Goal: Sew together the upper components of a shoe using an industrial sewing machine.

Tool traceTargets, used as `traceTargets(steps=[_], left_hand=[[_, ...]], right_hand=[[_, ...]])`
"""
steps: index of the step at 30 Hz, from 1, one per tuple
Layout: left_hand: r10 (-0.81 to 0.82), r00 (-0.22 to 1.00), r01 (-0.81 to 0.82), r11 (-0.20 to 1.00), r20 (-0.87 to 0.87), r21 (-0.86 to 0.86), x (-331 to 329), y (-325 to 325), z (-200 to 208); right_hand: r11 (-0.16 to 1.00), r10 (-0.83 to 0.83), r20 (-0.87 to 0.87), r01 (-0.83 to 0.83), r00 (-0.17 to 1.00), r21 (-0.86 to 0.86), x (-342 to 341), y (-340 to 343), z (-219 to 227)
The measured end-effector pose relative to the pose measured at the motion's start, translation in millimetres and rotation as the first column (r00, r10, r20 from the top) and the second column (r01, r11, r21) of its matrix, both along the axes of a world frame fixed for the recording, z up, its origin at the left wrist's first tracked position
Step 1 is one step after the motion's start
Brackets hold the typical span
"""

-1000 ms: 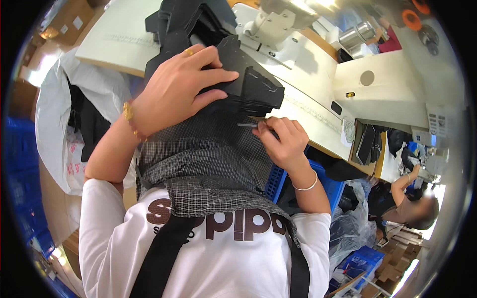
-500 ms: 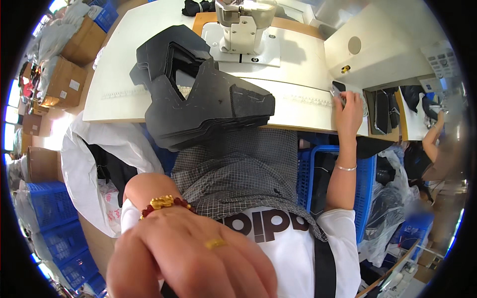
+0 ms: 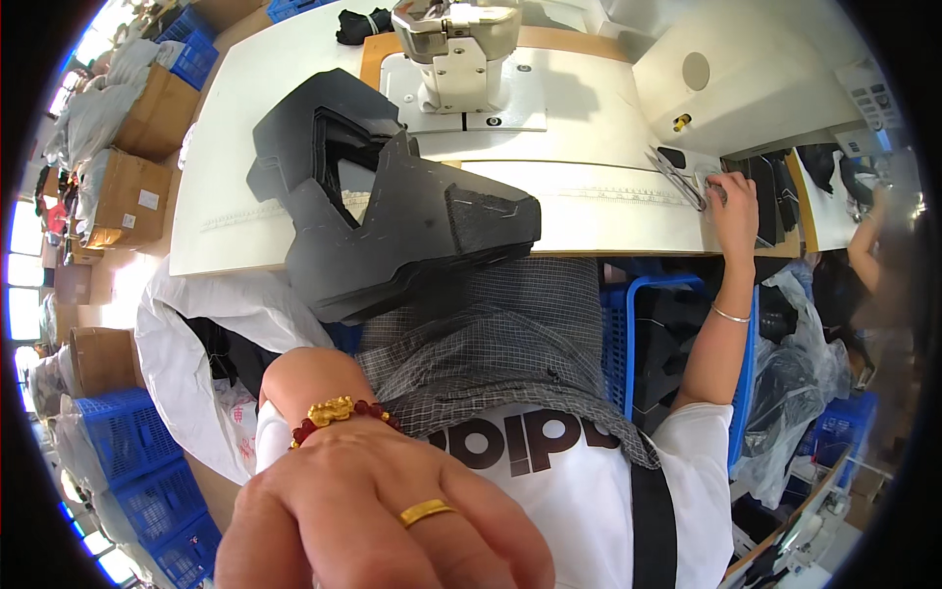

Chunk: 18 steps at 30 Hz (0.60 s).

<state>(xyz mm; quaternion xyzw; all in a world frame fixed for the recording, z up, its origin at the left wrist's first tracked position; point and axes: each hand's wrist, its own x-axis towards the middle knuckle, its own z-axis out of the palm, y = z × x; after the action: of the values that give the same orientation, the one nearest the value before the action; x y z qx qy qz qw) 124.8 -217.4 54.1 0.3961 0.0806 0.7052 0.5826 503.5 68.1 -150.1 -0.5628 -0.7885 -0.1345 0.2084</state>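
My left hand (image 3: 373, 510) is raised close to the camera, its back showing, with a gold ring and a red-beaded bracelet. Its fingertips run out of the lower edge, so what they hold, if anything, is hidden. At the table's right end my right hand (image 3: 734, 211) rests with curled fingers, pinching something small and greyish that I cannot make out. Beside its fingertips lies a slim metal tool with two pointed arms (image 3: 677, 180), like tweezers or snips. A stack of dark grey cut panels (image 3: 392, 226) lies left of centre, overhanging the front edge.
A sewing machine (image 3: 466, 64) stands at the back of the white table (image 3: 226, 177), its pale body reaching right. Below the table are a blue basket (image 3: 616, 344) with dark pieces and a white sack (image 3: 162, 334). Another person's arm (image 3: 865, 257) shows far right.
My right hand has slid right along the table, and the slim metal tool now lies uncovered beside it. The left hand stays raised near the camera. The whole view has shifted slightly.
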Motion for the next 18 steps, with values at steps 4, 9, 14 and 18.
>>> traceTargets(steps=[4,9,14,18], left_hand=[[-0.265,0.960,0.280,0.911,-0.088,0.303,-14.8,43.5,-14.0],[-0.124,0.992,0.126,0.977,-0.025,0.172,-11.0,30.7,-14.0],[-0.155,0.988,0.148,0.965,0.014,0.219,-17.3,38.9,-18.8],[-0.270,0.961,0.277,0.915,-0.067,0.293,-23.9,47.7,-21.1]], right_hand=[[0.997,-0.044,0.031,0.046,0.999,-0.063,-4.7,1.4,3.4],[0.995,-0.068,0.120,0.075,0.990,-0.058,-8.5,2.5,10.8],[0.992,-0.100,-0.422,0.059,0.901,-0.109,15.8,22.5,21.3],[0.984,-0.068,-0.750,-0.080,0.658,-0.160,23.6,26.3,39.0]])
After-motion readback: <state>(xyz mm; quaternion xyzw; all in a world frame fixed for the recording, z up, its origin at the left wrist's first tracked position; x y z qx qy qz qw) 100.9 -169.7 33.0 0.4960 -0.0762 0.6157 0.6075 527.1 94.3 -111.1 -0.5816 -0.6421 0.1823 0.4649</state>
